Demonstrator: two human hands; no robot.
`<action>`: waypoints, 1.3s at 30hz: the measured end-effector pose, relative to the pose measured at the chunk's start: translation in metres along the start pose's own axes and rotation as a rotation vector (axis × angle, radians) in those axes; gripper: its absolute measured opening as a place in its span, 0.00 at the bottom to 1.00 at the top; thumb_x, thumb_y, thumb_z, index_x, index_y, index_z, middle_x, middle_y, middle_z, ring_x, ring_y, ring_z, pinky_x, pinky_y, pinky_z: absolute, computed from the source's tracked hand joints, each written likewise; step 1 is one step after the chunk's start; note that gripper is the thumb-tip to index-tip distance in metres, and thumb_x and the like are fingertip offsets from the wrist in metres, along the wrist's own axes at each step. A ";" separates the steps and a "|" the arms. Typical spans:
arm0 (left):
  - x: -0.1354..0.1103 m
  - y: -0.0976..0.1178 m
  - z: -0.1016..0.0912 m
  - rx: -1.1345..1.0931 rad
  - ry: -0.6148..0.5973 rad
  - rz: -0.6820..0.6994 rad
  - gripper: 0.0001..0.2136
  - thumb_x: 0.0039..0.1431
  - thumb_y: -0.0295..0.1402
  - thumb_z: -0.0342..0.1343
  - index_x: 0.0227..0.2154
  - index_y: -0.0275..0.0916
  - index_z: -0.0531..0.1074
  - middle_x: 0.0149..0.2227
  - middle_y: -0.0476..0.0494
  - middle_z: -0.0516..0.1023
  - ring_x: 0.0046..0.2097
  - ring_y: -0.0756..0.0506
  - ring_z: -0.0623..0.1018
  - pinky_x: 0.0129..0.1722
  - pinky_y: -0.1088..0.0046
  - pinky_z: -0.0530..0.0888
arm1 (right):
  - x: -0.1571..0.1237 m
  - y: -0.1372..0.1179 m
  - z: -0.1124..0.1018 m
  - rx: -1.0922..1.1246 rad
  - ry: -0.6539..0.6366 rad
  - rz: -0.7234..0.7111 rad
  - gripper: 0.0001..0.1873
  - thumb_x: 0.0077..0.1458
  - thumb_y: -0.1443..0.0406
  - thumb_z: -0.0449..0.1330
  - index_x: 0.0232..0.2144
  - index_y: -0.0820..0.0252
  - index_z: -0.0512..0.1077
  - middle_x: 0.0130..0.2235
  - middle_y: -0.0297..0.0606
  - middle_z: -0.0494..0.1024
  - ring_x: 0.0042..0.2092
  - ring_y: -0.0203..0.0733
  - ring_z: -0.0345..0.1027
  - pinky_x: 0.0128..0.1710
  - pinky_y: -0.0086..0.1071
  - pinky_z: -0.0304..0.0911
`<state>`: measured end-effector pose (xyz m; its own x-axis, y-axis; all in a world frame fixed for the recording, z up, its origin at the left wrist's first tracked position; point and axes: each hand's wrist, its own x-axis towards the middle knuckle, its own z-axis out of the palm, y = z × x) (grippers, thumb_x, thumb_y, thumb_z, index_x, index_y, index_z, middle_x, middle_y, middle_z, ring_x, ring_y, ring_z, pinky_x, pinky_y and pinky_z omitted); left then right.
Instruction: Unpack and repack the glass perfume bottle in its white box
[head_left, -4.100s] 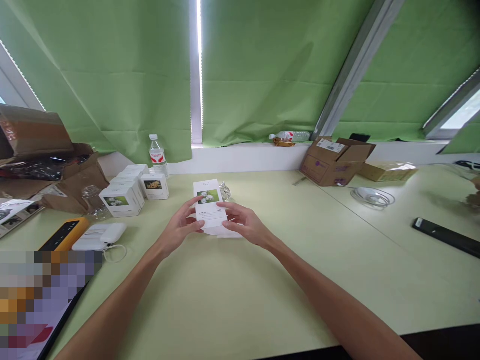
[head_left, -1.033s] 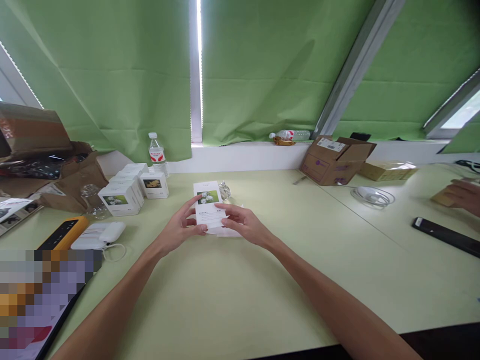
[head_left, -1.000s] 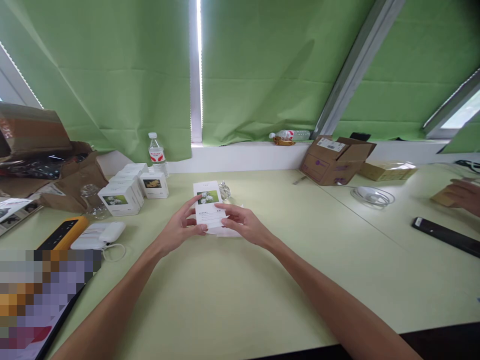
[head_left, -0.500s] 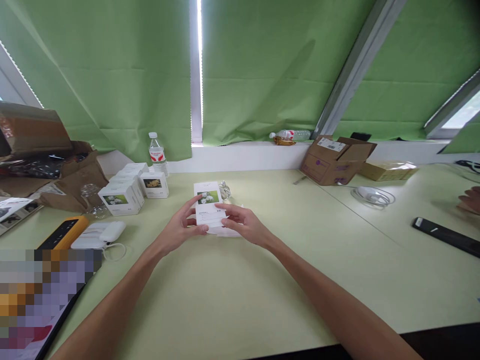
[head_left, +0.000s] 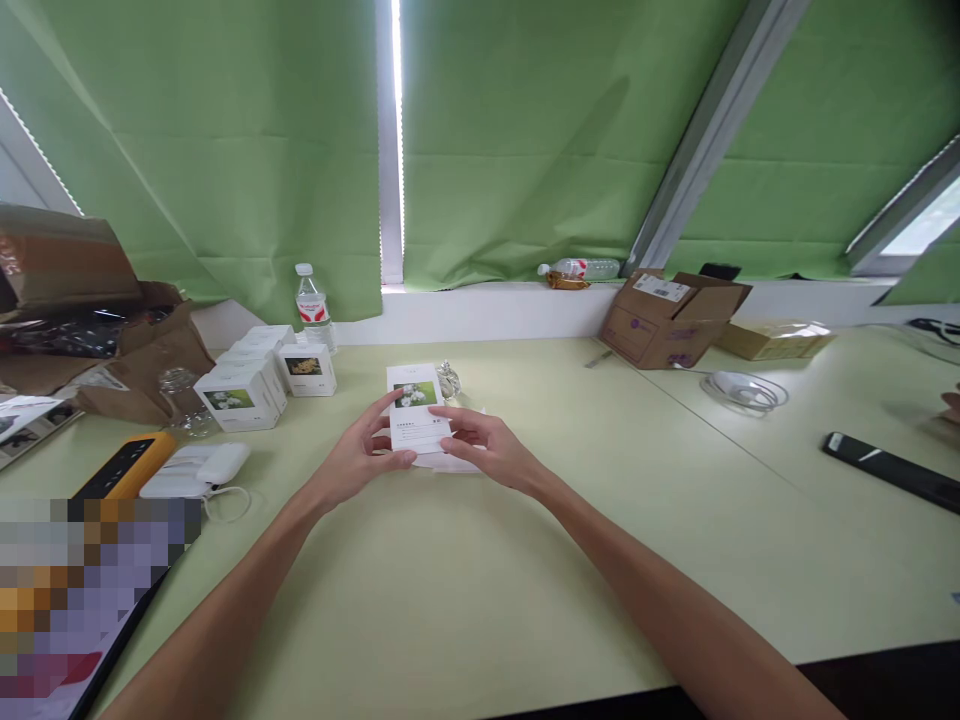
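Observation:
A white box (head_left: pixel 418 412) with a picture of white flowers on green is held upright between both hands at the middle of the table. My left hand (head_left: pixel 366 445) grips its left side, the index finger reaching up along the picture and the thumb at the lower edge. My right hand (head_left: pixel 487 450) closes on the right side with thumb and fingers. Under and behind the right hand lies a thin white sheet or wrapper (head_left: pixel 459 466), partly hidden. Just behind the box sits a crumpled silvery, clear object (head_left: pixel 448 380), too small to name.
Similar white boxes (head_left: pixel 238 395) stand at the left beside a water bottle (head_left: pixel 313 305). Left lie a yellow-black power strip (head_left: pixel 124 470) and a white charger (head_left: pixel 195 468). An open cardboard box (head_left: pixel 660 320), a coiled cable (head_left: pixel 746 392) and a black phone-like slab (head_left: pixel 892 470) are right.
Both hands keep the box in nearly the same place. Another person's hand at the right edge has moved mostly out of view. The camera view has shifted very slightly.

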<state>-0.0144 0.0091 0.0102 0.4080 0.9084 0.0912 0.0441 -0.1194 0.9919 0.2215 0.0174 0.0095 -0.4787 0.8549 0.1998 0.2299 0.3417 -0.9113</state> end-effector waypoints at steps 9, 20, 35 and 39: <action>0.000 -0.001 -0.001 -0.013 0.003 0.011 0.40 0.51 0.37 0.63 0.64 0.53 0.48 0.54 0.41 0.70 0.48 0.40 0.76 0.49 0.53 0.73 | 0.001 0.001 -0.002 0.016 -0.039 -0.011 0.30 0.54 0.55 0.62 0.58 0.53 0.64 0.46 0.41 0.76 0.44 0.44 0.72 0.47 0.42 0.68; 0.000 0.000 0.000 0.011 0.012 -0.003 0.39 0.52 0.37 0.62 0.64 0.54 0.48 0.54 0.41 0.70 0.49 0.40 0.75 0.51 0.53 0.71 | 0.002 0.004 -0.002 0.012 -0.051 -0.016 0.31 0.52 0.56 0.63 0.58 0.52 0.63 0.46 0.40 0.76 0.45 0.44 0.72 0.48 0.43 0.69; 0.001 -0.002 -0.001 0.020 0.010 -0.010 0.38 0.53 0.37 0.62 0.63 0.54 0.49 0.53 0.41 0.70 0.48 0.40 0.75 0.50 0.53 0.71 | 0.001 0.003 -0.001 0.017 -0.045 -0.013 0.31 0.53 0.55 0.62 0.58 0.53 0.64 0.46 0.41 0.77 0.44 0.45 0.73 0.48 0.43 0.69; 0.000 -0.002 -0.001 0.007 0.015 -0.005 0.38 0.52 0.37 0.62 0.64 0.53 0.49 0.52 0.41 0.71 0.47 0.40 0.76 0.49 0.52 0.72 | 0.001 0.002 -0.002 0.019 -0.044 -0.006 0.31 0.53 0.55 0.62 0.58 0.53 0.64 0.45 0.41 0.77 0.44 0.45 0.73 0.47 0.43 0.69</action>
<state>-0.0150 0.0099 0.0083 0.3939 0.9149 0.0881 0.0521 -0.1179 0.9917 0.2232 0.0195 0.0081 -0.5171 0.8347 0.1893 0.2111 0.3387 -0.9169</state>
